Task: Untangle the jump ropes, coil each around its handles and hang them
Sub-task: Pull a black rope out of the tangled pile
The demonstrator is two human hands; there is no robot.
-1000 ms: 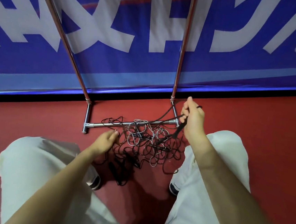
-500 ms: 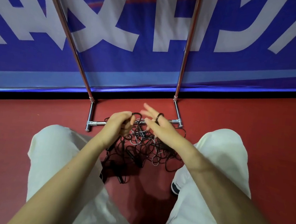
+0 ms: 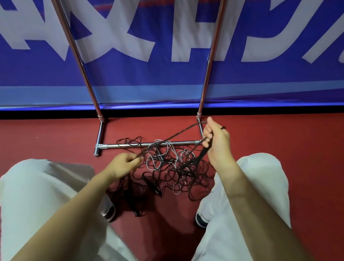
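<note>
Head view, the only one: person crouched over a tangle of jump ropes (image 3: 169, 168) lying on the red floor (image 3: 40, 138), partly draped over the rack's base crossbar (image 3: 136, 144) and spreading from it toward the knees. Mix of black and grey cord; cannot count how many ropes. Dark handles (image 3: 155, 188) seem to lie on the near side of the pile, away from the bar, blurred. Right hand (image 3: 215, 144) is raised just beside the right end of the crossbar, fingers curled round a black strand (image 3: 179, 134) that runs taut and slanting down across the bar to the left hand (image 3: 121, 164), which pinches it low at the pile's left edge, near side of the bar. More black cord hangs from the right fist into the pile. Both hands are closed on rope. Rack uprights (image 3: 211, 50) rise from the bar's ends in front of a blue banner (image 3: 276, 81). Judged stage: early untangling, nothing coiled, nothing hung. Risks: pulling the taut strand harder likely cinches loops into knots instead of freeing them; cord lying over the crossbar may snag under it or on the corner joint (image 3: 97, 147); lifting the whole mass would drag the grey rope along; loose loops near the shoes (image 3: 201, 218) could get stepped on.
</note>
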